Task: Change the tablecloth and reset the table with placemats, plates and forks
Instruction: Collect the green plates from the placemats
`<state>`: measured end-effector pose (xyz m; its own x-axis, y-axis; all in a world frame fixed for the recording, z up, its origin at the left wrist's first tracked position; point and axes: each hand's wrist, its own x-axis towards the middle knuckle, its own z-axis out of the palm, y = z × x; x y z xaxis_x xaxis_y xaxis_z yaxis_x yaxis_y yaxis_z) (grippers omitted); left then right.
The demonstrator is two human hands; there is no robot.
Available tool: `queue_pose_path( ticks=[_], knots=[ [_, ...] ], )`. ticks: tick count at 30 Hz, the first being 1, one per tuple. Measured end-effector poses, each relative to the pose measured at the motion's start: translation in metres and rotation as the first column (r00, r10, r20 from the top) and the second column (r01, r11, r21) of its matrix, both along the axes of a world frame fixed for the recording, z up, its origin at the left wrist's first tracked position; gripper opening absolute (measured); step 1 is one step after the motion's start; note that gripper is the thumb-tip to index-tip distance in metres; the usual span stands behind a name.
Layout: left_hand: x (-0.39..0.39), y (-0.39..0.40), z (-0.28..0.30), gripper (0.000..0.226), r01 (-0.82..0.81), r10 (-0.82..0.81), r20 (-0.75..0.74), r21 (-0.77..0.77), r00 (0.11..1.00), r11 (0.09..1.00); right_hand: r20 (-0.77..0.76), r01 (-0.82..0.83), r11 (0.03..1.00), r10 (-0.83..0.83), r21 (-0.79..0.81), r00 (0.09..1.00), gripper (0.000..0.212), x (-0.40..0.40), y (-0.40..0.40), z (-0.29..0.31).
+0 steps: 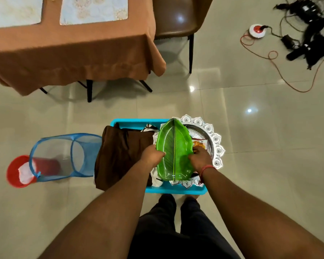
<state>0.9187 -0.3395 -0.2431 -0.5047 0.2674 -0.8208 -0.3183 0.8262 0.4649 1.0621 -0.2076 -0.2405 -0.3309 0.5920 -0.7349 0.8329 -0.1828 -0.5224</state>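
Over the blue tub point(157, 191), both arms reaching down, left hand point(151, 155) and right hand point(199, 158) apparently gripping green leaf plate point(173, 146) edges

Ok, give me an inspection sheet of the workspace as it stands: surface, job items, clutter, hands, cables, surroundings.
Surface: table under a rust-brown tablecloth; two pale patterned placemats laid on it.
Job's things: green leaf-shaped plastic plate over a blue plastic tub; ornate silver tray and folded dark brown cloth in the tub. Forks: nothing seen.
Clutter: blue mesh hamper on its side, red bucket.
Hands: left hand and right hand each grip a plate edge.
Cables: orange cord, black gear on the floor.
Surroundings: brown chair, glossy tiles.
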Motion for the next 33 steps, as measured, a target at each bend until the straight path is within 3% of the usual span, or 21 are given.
queue_pose_path(
  ticks=[11, 23, 28, 33],
  knots=[
    [0.003, 0.007, -0.012, 0.024, -0.058, 0.057, -0.036, -0.038, 0.998, 0.998, 0.027, -0.058, 0.996, 0.06, -0.062, 0.998, 0.038, -0.005, 0.004, -0.011],
    [0.005, 0.016, -0.014, 0.029, 0.094, -0.109, -0.095, -0.155, 0.989, 0.983, 0.14, -0.112, 0.994, 0.112, -0.006, 0.984, 0.035, -0.012, 0.008, -0.025],
    [0.001, 0.017, -0.008, 0.031, 0.147, -0.17, -0.129, -0.17, 0.977, 0.974, 0.143, -0.112, 0.994, 0.11, 0.003, 0.984, 0.046, -0.013, 0.012, -0.033],
    [0.0, 0.019, 0.006, 0.036, 0.271, -0.317, -0.23, -0.209, 0.92, 0.94, 0.173, -0.207, 0.975, 0.19, 0.083, 0.966, 0.044, -0.022, 0.009, -0.003]
  ],
)
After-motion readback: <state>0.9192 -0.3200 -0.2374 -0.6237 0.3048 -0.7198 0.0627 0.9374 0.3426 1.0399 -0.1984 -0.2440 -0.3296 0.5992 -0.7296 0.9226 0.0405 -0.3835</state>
